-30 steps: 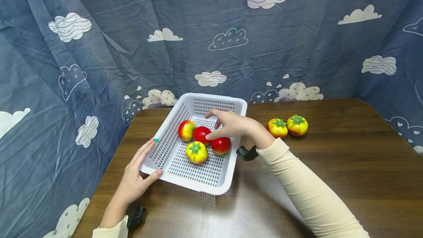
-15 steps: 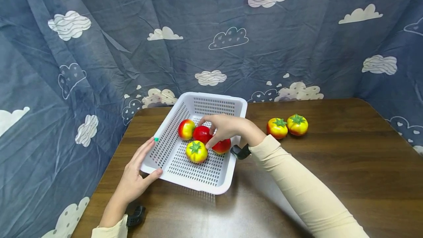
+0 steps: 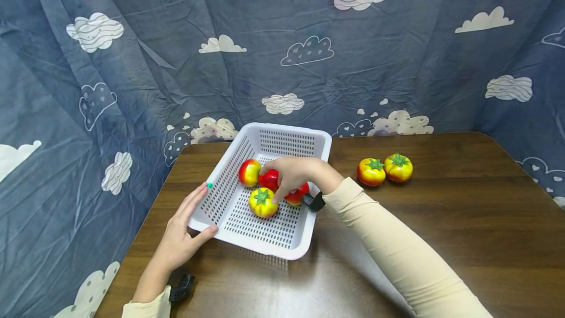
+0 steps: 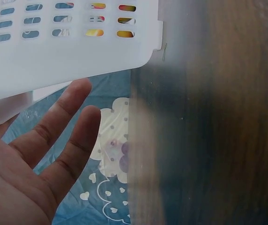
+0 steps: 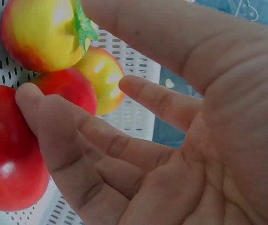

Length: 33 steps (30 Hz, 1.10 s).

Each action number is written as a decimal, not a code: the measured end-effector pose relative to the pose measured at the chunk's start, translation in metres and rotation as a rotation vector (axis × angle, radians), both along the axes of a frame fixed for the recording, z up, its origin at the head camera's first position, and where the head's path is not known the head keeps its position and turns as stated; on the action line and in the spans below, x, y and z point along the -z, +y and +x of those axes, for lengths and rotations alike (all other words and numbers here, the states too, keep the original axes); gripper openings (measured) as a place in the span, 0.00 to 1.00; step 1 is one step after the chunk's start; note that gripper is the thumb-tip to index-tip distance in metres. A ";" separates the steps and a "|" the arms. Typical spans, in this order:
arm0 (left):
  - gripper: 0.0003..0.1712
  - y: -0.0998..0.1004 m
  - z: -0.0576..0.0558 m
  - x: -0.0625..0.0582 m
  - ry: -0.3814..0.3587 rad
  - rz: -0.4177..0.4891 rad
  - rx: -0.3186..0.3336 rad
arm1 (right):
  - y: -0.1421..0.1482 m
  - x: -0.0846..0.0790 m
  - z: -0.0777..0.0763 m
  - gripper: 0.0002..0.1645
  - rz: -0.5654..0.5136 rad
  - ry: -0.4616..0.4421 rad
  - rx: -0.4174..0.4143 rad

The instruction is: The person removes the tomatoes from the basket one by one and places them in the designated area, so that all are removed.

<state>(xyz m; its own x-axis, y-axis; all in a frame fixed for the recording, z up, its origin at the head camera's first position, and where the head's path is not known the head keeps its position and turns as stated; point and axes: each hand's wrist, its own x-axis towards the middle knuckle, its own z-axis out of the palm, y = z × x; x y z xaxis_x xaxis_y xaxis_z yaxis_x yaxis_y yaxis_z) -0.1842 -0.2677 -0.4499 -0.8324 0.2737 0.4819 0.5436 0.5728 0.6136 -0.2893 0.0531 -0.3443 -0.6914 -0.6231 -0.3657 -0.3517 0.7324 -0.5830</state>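
Note:
A white perforated plastic basket (image 3: pixel 251 245) holds several toy tomatoes. My left hand (image 3: pixel 181 239) touches its near left corner, thumb on the rim and straight fingers along the outer side. Two of those fingers point up toward the basket wall (image 4: pixel 63 61) in the left wrist view. Inside the basket, my right hand (image 3: pixel 289 173) reaches down with bent, spread fingers. Its thumb is beside a yellow tomato (image 3: pixel 262 205) with a green leafy top. A fingertip overlaps a red tomato (image 5: pixel 12 154) in the right wrist view. Another red tomato (image 3: pixel 268 179) and a red-yellow one (image 3: pixel 249 172) lie beyond.
Two red-yellow tomatoes with green tops, one (image 3: pixel 371 172) touching the other (image 3: pixel 398 168), sit right of the basket on the brown wooden table (image 3: pixel 463 220). A blue cloud-patterned cloth (image 3: pixel 247 77) hangs behind the table.
My right hand has moved left and lower into the basket, its thumb now beside the yellow tomato. My left hand has stayed at the basket's corner.

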 end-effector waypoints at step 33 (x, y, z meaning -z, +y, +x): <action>0.51 0.000 -0.001 0.000 -0.016 -0.015 -0.018 | -0.030 0.019 -0.005 0.45 0.043 -0.112 -0.010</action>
